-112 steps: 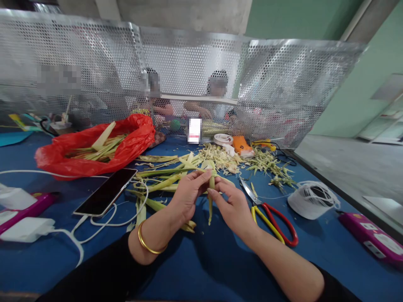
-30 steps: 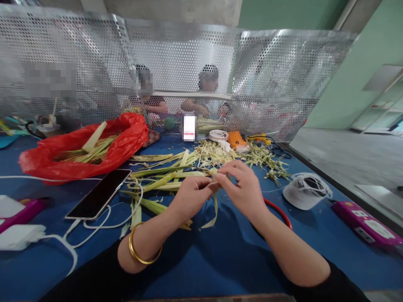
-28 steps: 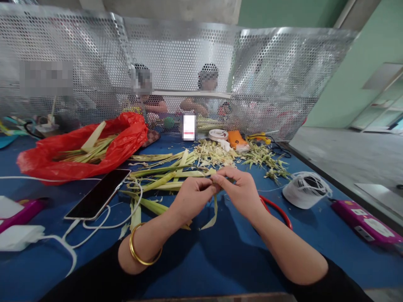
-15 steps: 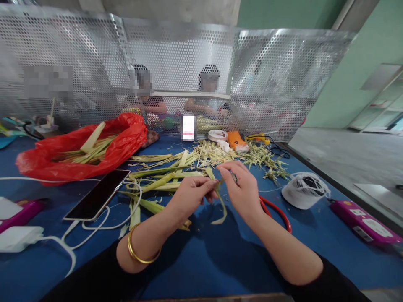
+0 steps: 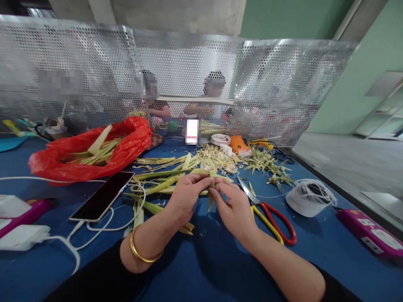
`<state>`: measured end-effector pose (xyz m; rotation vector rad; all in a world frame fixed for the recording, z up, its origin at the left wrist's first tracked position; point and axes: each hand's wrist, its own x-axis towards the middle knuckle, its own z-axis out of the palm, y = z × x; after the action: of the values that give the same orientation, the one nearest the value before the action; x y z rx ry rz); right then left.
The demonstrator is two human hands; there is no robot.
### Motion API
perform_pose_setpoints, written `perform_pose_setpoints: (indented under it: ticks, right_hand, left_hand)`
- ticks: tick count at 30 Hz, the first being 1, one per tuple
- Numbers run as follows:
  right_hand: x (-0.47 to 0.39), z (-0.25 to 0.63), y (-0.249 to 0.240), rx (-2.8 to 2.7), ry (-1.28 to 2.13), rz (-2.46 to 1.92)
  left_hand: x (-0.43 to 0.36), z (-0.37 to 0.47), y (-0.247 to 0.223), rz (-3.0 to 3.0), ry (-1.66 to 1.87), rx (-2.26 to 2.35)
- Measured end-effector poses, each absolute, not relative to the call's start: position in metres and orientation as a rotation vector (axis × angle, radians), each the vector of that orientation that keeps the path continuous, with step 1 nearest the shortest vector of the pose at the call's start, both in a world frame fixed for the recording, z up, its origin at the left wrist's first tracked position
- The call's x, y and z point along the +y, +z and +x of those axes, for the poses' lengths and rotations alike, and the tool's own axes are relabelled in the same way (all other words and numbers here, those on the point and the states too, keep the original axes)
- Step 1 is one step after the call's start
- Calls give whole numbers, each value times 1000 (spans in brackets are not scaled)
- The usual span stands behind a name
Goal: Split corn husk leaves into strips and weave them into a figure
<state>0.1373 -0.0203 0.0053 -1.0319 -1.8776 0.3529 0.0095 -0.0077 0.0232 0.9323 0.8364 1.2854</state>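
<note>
Between my two hands is a pale green corn husk piece [image 5: 213, 173], folded at the top, with strips sticking out to both sides and one hanging below. My left hand [image 5: 188, 192] pinches it from the left between thumb and fingers. From the right, my right hand [image 5: 231, 203] closes thumb and fingertips on the same husk. The fingers partly hide it. Scissors [image 5: 273, 220] with one red and one yellow handle lie beside my right hand. Long loose husk strips [image 5: 163, 183] are spread on the blue table behind my left hand.
A red plastic bag [image 5: 135, 138] of husks stands at the left, near a phone [image 5: 102, 197] with white cables. Shredded husk bits [image 5: 267, 163] lie at the back. A spool of white string [image 5: 310, 199] and a purple case [image 5: 370, 230] are at the right. Two people sit behind the perforated screen [image 5: 189, 63].
My right hand has moved down and in, closing on the husk. The husk strip that hung in a long curl is now gathered between both hands. More of the scissors shows.
</note>
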Motion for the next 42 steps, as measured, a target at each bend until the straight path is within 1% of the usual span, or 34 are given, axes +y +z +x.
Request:
perform_pose_setpoints:
  ticks: [12,19,21,25,27,30,32,42]
  right_hand:
    - [-20,140,8,-1975,346,-920]
    - [-25,138,5,-2009,309,-1043]
    - [-28,141,8,-1977,237,-1108]
    - [-24,149,15,-1847,-34,-1169]
    - [-18,150,14,-1890,6,-1173]
    - [-12,147,9,-1980,251,-1145]
    - [-11,146,6,-1989,323,-1111]
    - [-22,145,15,-2081,69,-955]
  left_hand:
    - [-11,10,27,793,1332,836]
    - [-6,5,23,786,1245,871]
    - [-5,2,26,806,1227,884]
    - [-5,-4,33,801,1210,895]
    - [-6,-4,34,837,1185,907]
    - [-7,-2,31,978,1201,948]
    - [-7,0,30,1079,1239,993]
    - [-6,3,25,1231,1373,1099]
